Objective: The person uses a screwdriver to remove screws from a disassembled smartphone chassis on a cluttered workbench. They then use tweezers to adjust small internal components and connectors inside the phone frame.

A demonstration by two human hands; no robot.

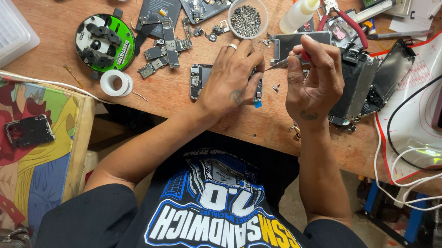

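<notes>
The left hand point(231, 78) lies flat over an opened phone point(199, 81) on the wooden worktop point(169, 96), fingers spread and pressing down, so most of the phone is hidden; only its left end and a strip by the right edge show. The right hand point(311, 76) is closed in a pinch round a thin metal tool point(279, 64) with a red grip, its tip aimed at the phone's upper right corner, just beside the left fingertips. Whether the tip touches the phone cannot be told.

The phone appears to be well stripped: its inside shows at the open end, and small loose screws point(275, 87) lie on the wood just right of it. Circuit boards point(165, 52) lie in a heap to the upper left, near a green and black round holder point(103, 42) and a roll of white tape point(116, 83). A small clear bowl of screws point(247, 18) stands just above the left hand, with a white squeeze bottle point(298, 14) to its right. Another dismantled phone frame point(353, 88) lies right of the right hand, touching a white mat point(429, 69).

By the look of it the work on the inside is midway: parts are out and nothing is closed up yet.
</notes>
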